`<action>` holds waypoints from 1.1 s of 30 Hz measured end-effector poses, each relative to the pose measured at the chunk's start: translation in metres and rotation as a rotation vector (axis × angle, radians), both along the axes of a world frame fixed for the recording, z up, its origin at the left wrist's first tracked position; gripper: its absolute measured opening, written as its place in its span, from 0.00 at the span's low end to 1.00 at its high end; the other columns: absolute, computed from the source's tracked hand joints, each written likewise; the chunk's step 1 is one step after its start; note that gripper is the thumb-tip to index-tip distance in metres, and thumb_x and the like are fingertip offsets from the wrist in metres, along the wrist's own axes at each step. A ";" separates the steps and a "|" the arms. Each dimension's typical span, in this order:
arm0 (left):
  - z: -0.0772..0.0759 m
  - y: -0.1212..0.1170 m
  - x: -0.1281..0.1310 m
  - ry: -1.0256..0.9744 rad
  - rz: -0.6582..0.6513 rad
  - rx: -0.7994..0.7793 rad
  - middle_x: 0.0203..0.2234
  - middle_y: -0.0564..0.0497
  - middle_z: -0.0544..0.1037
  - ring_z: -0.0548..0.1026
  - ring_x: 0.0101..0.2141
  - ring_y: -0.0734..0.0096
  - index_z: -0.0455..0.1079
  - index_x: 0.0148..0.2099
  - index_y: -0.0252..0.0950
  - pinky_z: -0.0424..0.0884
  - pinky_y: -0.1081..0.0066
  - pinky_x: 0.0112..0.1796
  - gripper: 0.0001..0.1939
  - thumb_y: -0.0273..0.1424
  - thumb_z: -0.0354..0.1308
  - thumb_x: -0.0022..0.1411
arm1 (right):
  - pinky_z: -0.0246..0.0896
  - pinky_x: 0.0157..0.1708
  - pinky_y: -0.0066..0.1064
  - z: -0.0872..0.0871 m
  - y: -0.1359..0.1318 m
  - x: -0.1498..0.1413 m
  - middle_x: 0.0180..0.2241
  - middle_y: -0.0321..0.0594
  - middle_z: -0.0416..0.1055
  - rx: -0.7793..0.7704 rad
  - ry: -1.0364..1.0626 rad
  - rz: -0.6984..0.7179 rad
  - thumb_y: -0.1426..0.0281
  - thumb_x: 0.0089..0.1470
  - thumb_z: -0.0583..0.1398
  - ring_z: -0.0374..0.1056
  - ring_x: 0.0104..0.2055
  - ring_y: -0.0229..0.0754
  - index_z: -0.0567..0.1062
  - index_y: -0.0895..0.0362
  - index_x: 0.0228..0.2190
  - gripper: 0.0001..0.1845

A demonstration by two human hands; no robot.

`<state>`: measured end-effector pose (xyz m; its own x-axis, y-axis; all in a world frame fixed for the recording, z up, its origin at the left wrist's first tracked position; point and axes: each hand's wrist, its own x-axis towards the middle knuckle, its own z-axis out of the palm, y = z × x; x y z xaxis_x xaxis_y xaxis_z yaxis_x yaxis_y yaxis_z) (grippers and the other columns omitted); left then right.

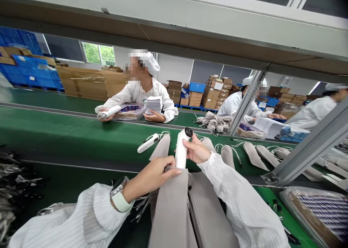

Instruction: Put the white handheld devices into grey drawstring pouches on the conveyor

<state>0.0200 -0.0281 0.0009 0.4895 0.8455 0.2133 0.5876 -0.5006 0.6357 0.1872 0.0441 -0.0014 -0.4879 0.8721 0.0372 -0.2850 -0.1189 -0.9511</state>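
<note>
My right hand (196, 150) grips a white cylindrical device (181, 148) with a dark round end, holding it upright with its lower end going into the mouth of a grey fabric pouch (172, 208). My left hand (155, 175), with a watch at the wrist, pinches the top edge of that pouch. A second grey pouch (209, 211) lies beside it under my right sleeve. On the green belt (67, 135) just beyond lie another white device (147, 143) with a cord and another grey pouch (161, 146).
Across the belt a person in white holds a wrapped device (108, 112) and a stack of white booklets (153, 104). Two more people work at the right. Grey pouches (252, 154) line the belt. A metal post (310, 146) slants at right. A tray (320, 211) sits lower right, cords (11, 182) at left.
</note>
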 end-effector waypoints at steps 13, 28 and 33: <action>0.009 0.001 -0.015 -0.010 0.296 0.077 0.27 0.52 0.64 0.64 0.29 0.72 0.63 0.34 0.35 0.61 0.73 0.31 0.12 0.39 0.46 0.57 | 0.47 0.13 0.23 -0.019 -0.007 -0.005 0.17 0.36 0.63 0.480 -0.695 -0.241 0.49 0.48 0.45 0.51 0.13 0.30 0.70 0.58 0.26 0.27; 0.030 -0.018 -0.003 -0.453 0.007 0.027 0.29 0.51 0.67 0.64 0.31 0.74 0.67 0.36 0.34 0.61 0.76 0.33 0.15 0.34 0.41 0.62 | 0.59 0.32 0.31 -0.020 -0.021 -0.028 0.30 0.36 0.66 0.526 -0.272 0.189 0.62 0.30 0.64 0.63 0.32 0.38 0.64 0.56 0.33 0.25; 0.013 -0.004 -0.008 -0.175 0.040 0.023 0.34 0.52 0.70 0.67 0.36 0.71 0.66 0.40 0.37 0.61 0.74 0.38 0.14 0.34 0.41 0.61 | 0.57 0.38 0.35 -0.009 0.024 0.022 0.36 0.42 0.65 0.520 -0.479 -0.850 0.61 0.33 0.61 0.63 0.37 0.44 0.61 0.56 0.36 0.26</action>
<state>0.0115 -0.0323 0.0141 0.4090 0.8575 0.3121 0.4892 -0.4948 0.7183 0.2088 0.0680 -0.0102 0.2012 0.8625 0.4643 0.3271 0.3876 -0.8618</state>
